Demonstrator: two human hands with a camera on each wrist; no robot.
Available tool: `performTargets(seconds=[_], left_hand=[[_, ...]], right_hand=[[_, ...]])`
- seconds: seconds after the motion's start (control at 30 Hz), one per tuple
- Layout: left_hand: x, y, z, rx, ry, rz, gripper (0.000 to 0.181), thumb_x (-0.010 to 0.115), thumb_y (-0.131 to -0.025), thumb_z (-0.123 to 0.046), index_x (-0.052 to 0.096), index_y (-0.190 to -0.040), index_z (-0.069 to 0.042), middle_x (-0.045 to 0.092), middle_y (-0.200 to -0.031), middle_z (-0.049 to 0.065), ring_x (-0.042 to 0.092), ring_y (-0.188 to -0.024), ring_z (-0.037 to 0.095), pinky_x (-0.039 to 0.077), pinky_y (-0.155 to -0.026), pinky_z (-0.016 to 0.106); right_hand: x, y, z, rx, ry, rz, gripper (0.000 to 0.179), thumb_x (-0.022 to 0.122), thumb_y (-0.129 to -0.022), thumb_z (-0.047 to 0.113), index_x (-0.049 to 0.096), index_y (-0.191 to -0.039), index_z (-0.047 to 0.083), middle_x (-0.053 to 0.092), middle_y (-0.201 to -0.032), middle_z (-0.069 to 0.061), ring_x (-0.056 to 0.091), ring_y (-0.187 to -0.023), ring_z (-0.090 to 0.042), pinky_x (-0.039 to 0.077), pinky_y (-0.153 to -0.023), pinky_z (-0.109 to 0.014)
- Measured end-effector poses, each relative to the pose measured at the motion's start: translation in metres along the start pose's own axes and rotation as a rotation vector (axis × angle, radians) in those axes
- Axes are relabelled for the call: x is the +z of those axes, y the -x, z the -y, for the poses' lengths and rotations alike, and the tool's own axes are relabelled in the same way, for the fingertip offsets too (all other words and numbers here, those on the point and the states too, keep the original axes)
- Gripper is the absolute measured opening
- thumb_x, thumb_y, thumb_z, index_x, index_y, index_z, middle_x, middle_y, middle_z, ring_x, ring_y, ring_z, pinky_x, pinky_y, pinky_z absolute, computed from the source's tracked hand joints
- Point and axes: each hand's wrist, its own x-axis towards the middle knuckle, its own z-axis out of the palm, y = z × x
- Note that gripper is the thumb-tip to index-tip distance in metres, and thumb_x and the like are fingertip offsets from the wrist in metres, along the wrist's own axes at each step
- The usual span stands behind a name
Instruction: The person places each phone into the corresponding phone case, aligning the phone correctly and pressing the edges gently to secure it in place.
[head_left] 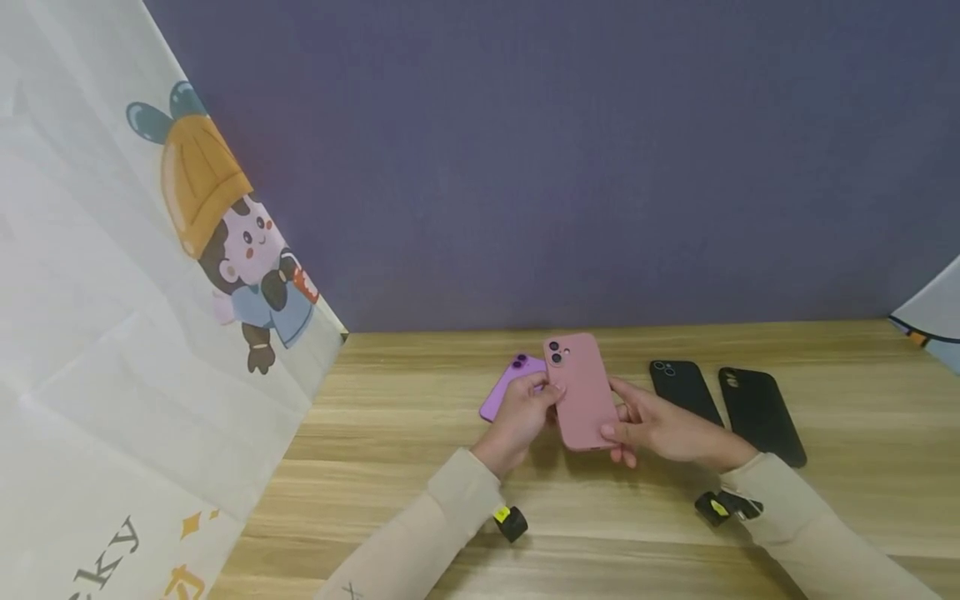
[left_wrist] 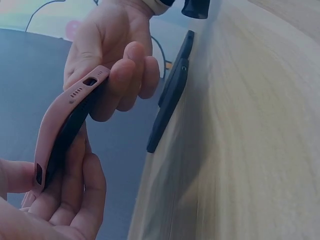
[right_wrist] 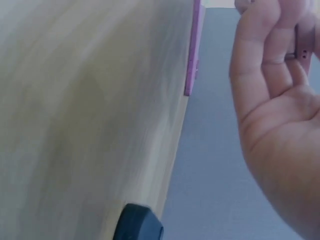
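Both hands hold a pink phone case point(head_left: 583, 396) up above the table, its back and camera cutout facing the head camera. In the left wrist view a dark surface shows inside the pink case point(left_wrist: 56, 112), which looks like a phone. My left hand point(head_left: 517, 421) pinches its left edge, thumb on the back and fingers behind. At the lower right corner my right hand point(head_left: 663, 425) grips it, thumb on the back. Just behind the left hand lies a purple phone point(head_left: 501, 398), partly hidden. The right wrist view shows the right hand's palm point(right_wrist: 280, 110).
To the right lie a black phone point(head_left: 682, 387) with two camera lenses and, beside it, a black phone case point(head_left: 761, 412) with a camera cutout. The wooden table point(head_left: 390, 467) meets a dark wall panel point(head_left: 562, 167) at the back. A printed white cloth point(head_left: 150, 375) hangs at left.
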Motion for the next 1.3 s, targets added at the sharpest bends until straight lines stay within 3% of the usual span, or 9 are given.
performTargets(seconds=[0.17, 0.3, 0.47, 0.67, 0.93, 1.1, 1.3], left_hand=[[0.001, 0.001, -0.001, 0.006, -0.028, -0.003, 0.023, 0.056, -0.103, -0.012, 0.067, -0.116, 0.004, 0.075, -0.095, 0.015, 0.064, -0.074, 0.01, 0.056, -0.071, 0.026], [0.002, 0.001, 0.001, 0.001, -0.029, 0.003, 0.022, 0.055, -0.103, -0.011, 0.067, -0.113, 0.004, 0.075, -0.094, 0.014, 0.064, -0.075, 0.011, 0.057, -0.072, 0.027], [0.002, 0.004, 0.001, -0.004, -0.033, -0.001, 0.021, 0.056, -0.103, -0.012, 0.067, -0.112, 0.003, 0.074, -0.093, 0.012, 0.064, -0.075, 0.011, 0.057, -0.072, 0.027], [0.002, 0.006, 0.0, 0.003, -0.031, 0.02, 0.022, 0.056, -0.103, -0.011, 0.067, -0.114, 0.004, 0.075, -0.095, 0.013, 0.064, -0.075, 0.01, 0.056, -0.072, 0.027], [0.001, 0.004, 0.002, 0.004, -0.032, 0.052, 0.025, 0.056, -0.103, -0.012, 0.066, -0.12, 0.003, 0.076, -0.103, 0.016, 0.066, -0.078, 0.01, 0.058, -0.076, 0.028], [0.002, 0.005, -0.001, 0.004, -0.017, 0.044, 0.025, 0.055, -0.103, -0.011, 0.067, -0.119, 0.004, 0.075, -0.098, 0.013, 0.065, -0.077, 0.01, 0.056, -0.074, 0.026], [0.001, 0.006, -0.004, 0.014, 0.007, 0.04, 0.028, 0.056, -0.104, -0.014, 0.065, -0.123, 0.004, 0.073, -0.096, 0.011, 0.064, -0.079, 0.011, 0.057, -0.076, 0.028]], right_hand=[[0.0, -0.002, 0.003, 0.03, 0.057, -0.05, 0.078, 0.055, -0.106, 0.018, 0.003, -0.159, -0.007, 0.069, -0.092, -0.023, 0.066, -0.064, -0.018, 0.059, -0.058, -0.035], [0.0, -0.001, 0.005, 0.048, 0.13, -0.118, 0.063, 0.05, -0.109, 0.023, 0.021, -0.155, -0.009, 0.072, -0.093, -0.014, 0.064, -0.061, -0.013, 0.058, -0.058, -0.035], [-0.001, -0.002, 0.005, 0.035, 0.156, -0.155, 0.047, 0.048, -0.11, 0.024, 0.041, -0.141, -0.011, 0.072, -0.089, -0.01, 0.062, -0.062, -0.011, 0.057, -0.057, -0.035], [0.001, -0.002, 0.006, 0.055, 0.188, -0.226, 0.036, 0.05, -0.109, 0.025, 0.055, -0.121, -0.008, 0.067, -0.084, -0.008, 0.062, -0.065, -0.01, 0.055, -0.057, -0.03], [0.003, -0.002, 0.013, 0.098, 0.2, -0.297, 0.032, 0.052, -0.108, 0.025, 0.061, -0.107, -0.006, 0.063, -0.075, -0.004, 0.06, -0.062, -0.011, 0.054, -0.055, -0.03], [0.006, -0.003, 0.016, 0.094, 0.174, -0.333, 0.033, 0.054, -0.107, 0.025, 0.061, -0.109, -0.007, 0.066, -0.076, -0.003, 0.06, -0.065, -0.009, 0.054, -0.057, -0.028], [0.01, -0.003, 0.018, 0.119, 0.124, -0.372, 0.035, 0.053, -0.108, 0.024, 0.059, -0.12, -0.009, 0.074, -0.09, -0.009, 0.069, -0.075, -0.01, 0.06, -0.063, -0.031]])
